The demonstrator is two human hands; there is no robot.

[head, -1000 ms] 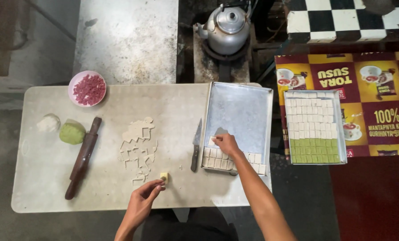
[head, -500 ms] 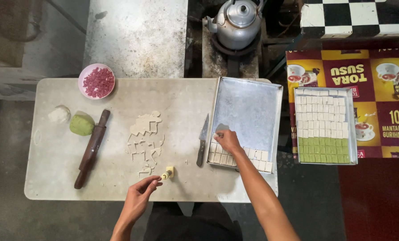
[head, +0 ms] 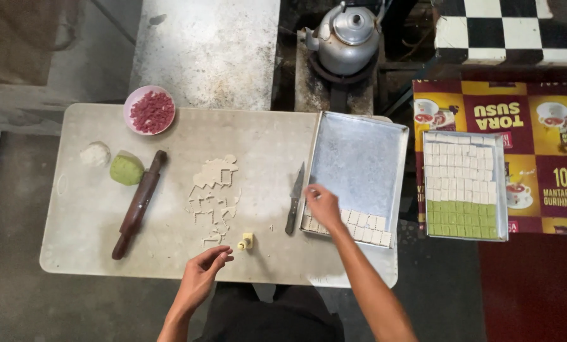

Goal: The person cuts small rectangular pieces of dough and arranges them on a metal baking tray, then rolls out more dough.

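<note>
My left hand hovers at the near edge of the pale work board, fingers loosely curled and holding nothing. A small yellowish cutter stands on the board just right of its fingertips. My right hand rests at the near left corner of a metal tray, fingers spread over a row of small white dough squares. Cut white dough pieces lie scattered in the board's middle. A knife lies beside the tray's left edge.
A dark rolling pin, a green dough ball, a white dough ball and a pink bowl of red filling sit at the left. A second tray of white and green squares lies right. A metal kettle stands behind.
My left hand has let go of the small cutter, which now stands on the board beside it. My right hand has stayed at the tray's near left corner.
</note>
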